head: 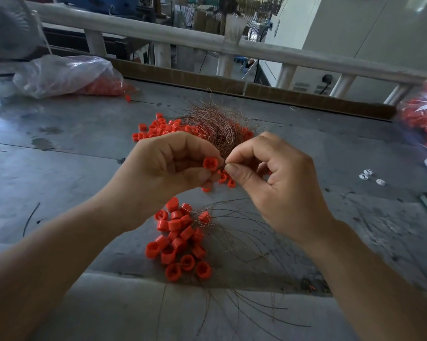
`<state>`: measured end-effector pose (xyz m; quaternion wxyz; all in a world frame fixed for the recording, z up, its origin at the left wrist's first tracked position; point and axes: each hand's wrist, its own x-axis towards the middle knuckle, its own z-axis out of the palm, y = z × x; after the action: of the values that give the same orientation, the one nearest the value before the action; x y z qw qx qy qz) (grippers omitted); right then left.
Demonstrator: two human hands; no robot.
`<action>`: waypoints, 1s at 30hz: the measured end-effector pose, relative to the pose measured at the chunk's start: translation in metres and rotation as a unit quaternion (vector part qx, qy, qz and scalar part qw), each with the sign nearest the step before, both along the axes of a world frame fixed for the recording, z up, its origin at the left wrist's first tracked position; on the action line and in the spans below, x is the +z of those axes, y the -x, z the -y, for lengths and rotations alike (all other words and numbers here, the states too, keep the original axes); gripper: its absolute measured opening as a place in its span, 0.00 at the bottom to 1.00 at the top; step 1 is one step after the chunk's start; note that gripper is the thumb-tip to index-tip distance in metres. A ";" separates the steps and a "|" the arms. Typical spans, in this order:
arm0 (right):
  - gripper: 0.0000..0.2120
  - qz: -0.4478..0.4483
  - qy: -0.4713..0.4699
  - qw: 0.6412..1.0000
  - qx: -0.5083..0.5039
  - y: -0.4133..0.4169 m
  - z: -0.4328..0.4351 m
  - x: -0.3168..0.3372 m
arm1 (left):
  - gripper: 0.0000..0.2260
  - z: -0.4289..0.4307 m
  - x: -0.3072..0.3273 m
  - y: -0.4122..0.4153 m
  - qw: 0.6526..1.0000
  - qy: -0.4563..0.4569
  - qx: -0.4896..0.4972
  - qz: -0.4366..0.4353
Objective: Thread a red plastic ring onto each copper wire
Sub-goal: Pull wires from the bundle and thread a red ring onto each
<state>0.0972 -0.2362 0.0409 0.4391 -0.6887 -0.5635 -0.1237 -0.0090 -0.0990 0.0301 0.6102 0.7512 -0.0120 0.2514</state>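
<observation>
Left hand [168, 168]: thumb and fingertips pinch one red ring [210, 163], open end facing the camera. The other fingers are curled.

Right hand [276, 178]: thumb and forefinger are pressed together on the narrow near end of the wire bundle [215, 129], just beside the ring. The ring and the pinched wire tip nearly touch. The two hands meet above the table [59, 156].

The bundle fans away from the hands and lies over a far ring pile [158, 129]. A near ring pile [180, 237] lies below the hands, with thin wires [244, 242] spreading from it to the right.

The table is grey, scuffed and stained. Bag A [67, 75] of red parts lies at far left, and bag B [424, 119] at far right. Small white pieces [367, 174] lie right of the hands. A white rail [158, 33] runs behind the table, with workshop clutter beyond it.

Whether one strand or several is pinched cannot be told. Bag B is cut off by the frame edge and blurred. The left hand hides part of the far pile.
</observation>
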 end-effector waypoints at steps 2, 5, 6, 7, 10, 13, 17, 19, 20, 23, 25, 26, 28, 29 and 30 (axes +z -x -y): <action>0.01 0.004 0.006 1.000 -0.002 0.000 0.000 -0.001 | 0.11 0.000 0.000 0.001 1.000 0.000 -0.011 0.003; 0.01 0.006 0.013 1.000 -0.010 0.000 -0.001 -0.002 | 0.13 0.000 0.001 0.001 1.000 0.006 -0.015 0.004; 0.01 0.004 0.014 1.000 -0.013 0.000 -0.001 -0.002 | 0.13 0.000 0.001 0.001 1.000 0.006 -0.016 0.003; 0.01 0.001 0.016 1.000 -0.015 0.000 -0.001 -0.002 | 0.13 0.001 0.001 0.000 1.000 0.005 -0.016 0.003; 0.01 0.004 0.022 1.000 -0.015 0.001 -0.001 -0.001 | 0.13 0.001 0.002 0.001 1.000 0.006 -0.018 0.008; 0.01 0.008 0.022 1.000 -0.019 0.001 -0.001 0.001 | 0.12 0.000 0.003 0.002 1.000 0.004 -0.020 0.013; 0.02 0.012 0.022 0.999 -0.023 0.001 0.000 0.000 | 0.12 -0.002 0.000 0.001 1.000 0.009 -0.018 0.014; 0.02 0.012 0.026 0.999 -0.025 0.000 -0.001 -0.001 | 0.13 -0.003 -0.001 0.001 1.000 0.014 -0.018 0.009; 0.02 0.010 0.028 0.999 -0.026 0.000 -0.001 -0.001 | 0.13 -0.003 -0.001 0.001 1.000 0.015 -0.016 0.006; 0.01 -0.010 0.035 0.999 -0.014 0.001 0.002 0.001 | 0.14 -0.004 -0.002 0.001 1.000 0.021 -0.014 0.005; 0.04 -0.054 0.037 0.998 0.002 0.002 0.003 0.002 | 0.14 -0.004 -0.002 0.001 0.999 0.039 -0.013 0.007; 0.07 -0.084 0.035 0.996 0.011 0.003 0.004 0.003 | 0.14 -0.004 -0.001 0.001 0.998 0.054 -0.015 0.009; 0.12 -0.147 0.033 0.988 0.027 0.003 0.003 0.003 | 0.14 -0.003 0.000 0.001 0.996 0.083 -0.027 0.015; 0.14 -0.181 0.032 0.982 0.033 0.003 0.003 0.004 | 0.14 -0.003 0.000 0.002 0.995 0.095 -0.035 0.019; 0.14 -0.211 0.033 0.976 0.038 0.003 0.003 0.004 | 0.13 -0.002 0.001 0.002 0.993 0.108 -0.044 0.023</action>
<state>0.0944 -0.2391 0.0451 0.5295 -0.6915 -0.4878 0.0597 -0.0108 -0.0975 0.0308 0.6979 0.6736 -0.0320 0.2411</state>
